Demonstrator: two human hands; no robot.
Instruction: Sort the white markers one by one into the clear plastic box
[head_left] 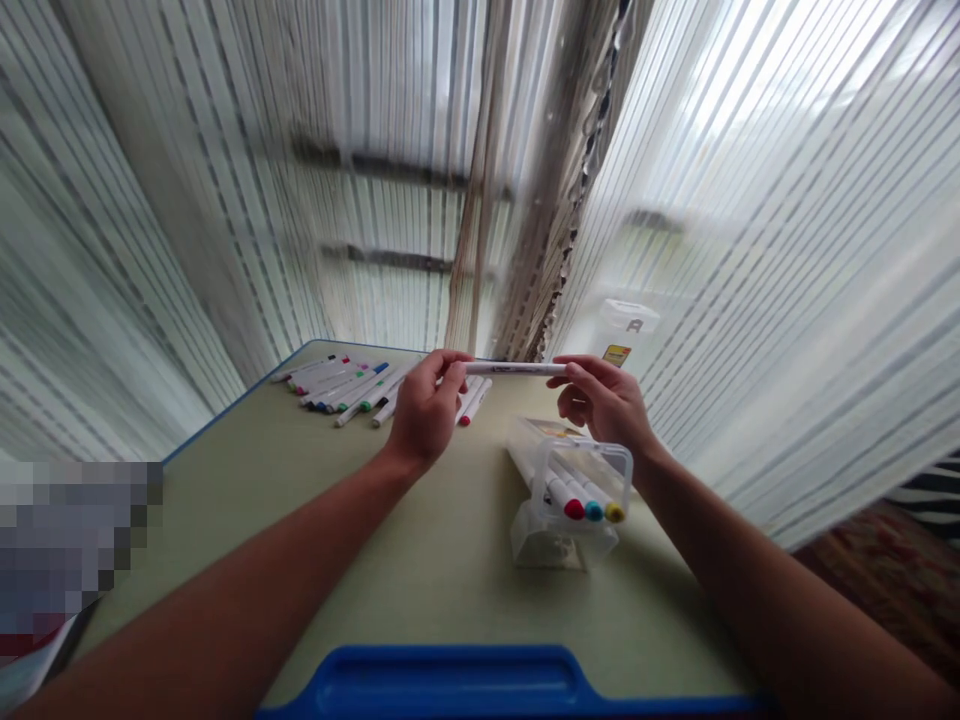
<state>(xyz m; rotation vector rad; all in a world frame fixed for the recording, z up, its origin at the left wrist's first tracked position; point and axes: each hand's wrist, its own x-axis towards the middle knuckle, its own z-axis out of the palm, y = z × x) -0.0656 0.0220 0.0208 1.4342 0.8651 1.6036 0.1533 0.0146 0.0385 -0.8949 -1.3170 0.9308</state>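
Observation:
Above the far part of the table, a white marker (517, 369) is held level between my two hands. My left hand (429, 405) pinches its left end, and my right hand (604, 398) pinches the other. The fingers cover both ends, so the cap colour is hidden. Just below my right hand lies a clear plastic case (534, 470) with its lid hanging open toward me. Inside it are three markers with red, blue and yellow ends (594, 511). Behind my left hand, several white markers (345, 385) with coloured caps lie spread on the table.
The pale green table (420, 590) has a blue rim and a blue moulded tray (450, 680) at its near edge. A clear container with a yellow label (617, 354) stands behind my right hand. Striped curtains (390, 200) hang close behind the table.

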